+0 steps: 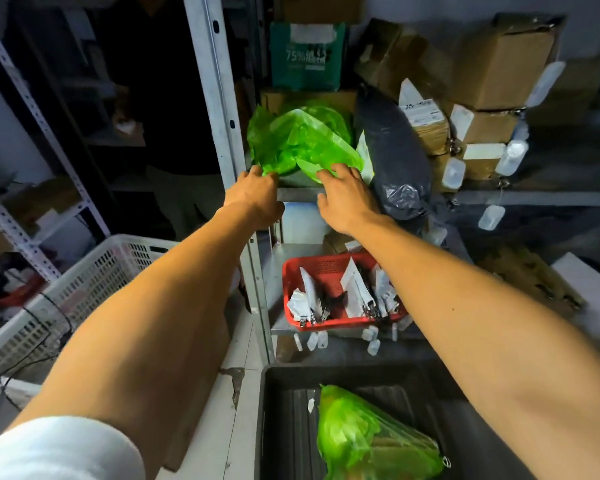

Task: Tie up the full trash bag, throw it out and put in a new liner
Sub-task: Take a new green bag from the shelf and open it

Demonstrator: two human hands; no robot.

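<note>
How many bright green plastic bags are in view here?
2. One bright green plastic bag pile lies on the metal shelf at both hands' fingertips; another green bag sits in the dark bin below. More may be hidden.

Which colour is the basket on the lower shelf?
Red basket, seen best in the head view.

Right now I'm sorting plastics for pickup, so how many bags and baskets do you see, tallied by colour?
Green bags: 2, a pile on the shelf and a full one in the bin
Black bag: 1
Red basket: 1
White basket: 1
Total: 5
</note>
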